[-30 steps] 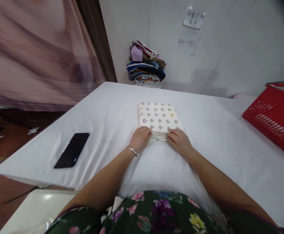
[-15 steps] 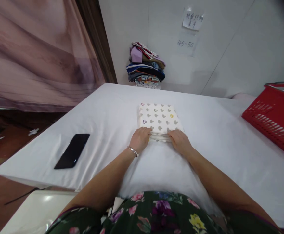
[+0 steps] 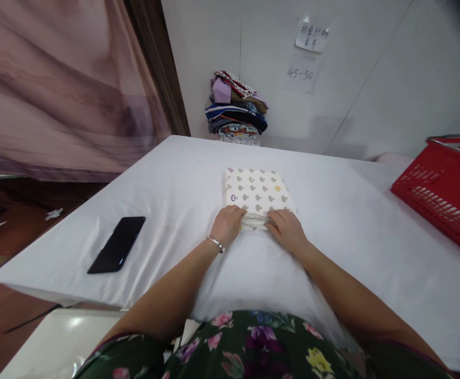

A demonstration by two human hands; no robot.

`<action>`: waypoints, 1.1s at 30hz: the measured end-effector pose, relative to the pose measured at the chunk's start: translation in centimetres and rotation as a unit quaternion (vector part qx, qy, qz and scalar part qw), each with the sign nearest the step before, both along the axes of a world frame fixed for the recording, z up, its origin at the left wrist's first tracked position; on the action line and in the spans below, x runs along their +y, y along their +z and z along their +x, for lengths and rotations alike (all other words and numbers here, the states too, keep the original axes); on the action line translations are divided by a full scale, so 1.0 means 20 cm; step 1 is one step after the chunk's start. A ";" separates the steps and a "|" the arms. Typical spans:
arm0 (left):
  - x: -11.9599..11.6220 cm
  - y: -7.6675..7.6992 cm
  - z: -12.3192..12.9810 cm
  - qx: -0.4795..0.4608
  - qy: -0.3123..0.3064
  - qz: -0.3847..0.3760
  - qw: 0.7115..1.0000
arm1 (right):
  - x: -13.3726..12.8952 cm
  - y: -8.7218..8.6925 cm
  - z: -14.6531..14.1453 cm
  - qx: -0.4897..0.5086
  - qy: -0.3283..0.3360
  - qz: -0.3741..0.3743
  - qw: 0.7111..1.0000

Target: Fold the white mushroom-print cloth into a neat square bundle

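Observation:
A folded white cloth with grey, yellow and purple mushroom-like prints lies flat in the middle of the white-covered table. My left hand, with a silver bracelet at the wrist, grips the near left corner of the cloth between thumb and fingers. At the near right part of the same edge, my right hand pinches the layers, its fingers on top and its thumb at the front. Between the hands the stacked layers show, slightly parted.
A black phone lies on the table at the left. A red basket stands at the right edge. A pile of folded fabrics is beyond the far edge, against the wall. A pink curtain hangs at the left.
My right hand has shifted slightly left along the near edge, and its thumb now shows at the layers. The layers there look more parted. My left hand has hardly moved.

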State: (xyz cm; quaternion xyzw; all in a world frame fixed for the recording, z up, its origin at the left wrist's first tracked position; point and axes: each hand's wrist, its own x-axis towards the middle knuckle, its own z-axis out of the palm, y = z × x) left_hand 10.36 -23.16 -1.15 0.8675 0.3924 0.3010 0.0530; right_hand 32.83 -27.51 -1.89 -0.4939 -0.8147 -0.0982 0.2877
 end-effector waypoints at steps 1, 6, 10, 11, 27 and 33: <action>0.00 0.00 0.00 -0.003 0.000 -0.001 1.000 | 0.00 0.00 0.00 0.008 0.009 0.009 1.000; 0.01 0.00 0.00 -0.005 0.006 -0.007 1.000 | 0.00 0.00 0.01 0.013 0.056 0.042 0.997; 0.01 0.00 0.00 -0.004 0.009 -0.010 1.000 | 0.00 -0.01 0.01 0.009 0.048 0.054 0.997; 0.01 0.00 0.00 -0.004 0.009 -0.010 1.000 | 0.00 -0.01 0.01 0.008 0.047 0.055 0.997; 0.00 -0.01 -0.01 -0.014 -0.017 -0.012 1.000 | -0.01 0.00 0.00 0.032 0.072 0.047 0.996; 0.00 -0.01 -0.02 -0.003 -0.027 -0.004 1.000 | -0.02 0.01 0.01 0.042 0.091 0.044 0.994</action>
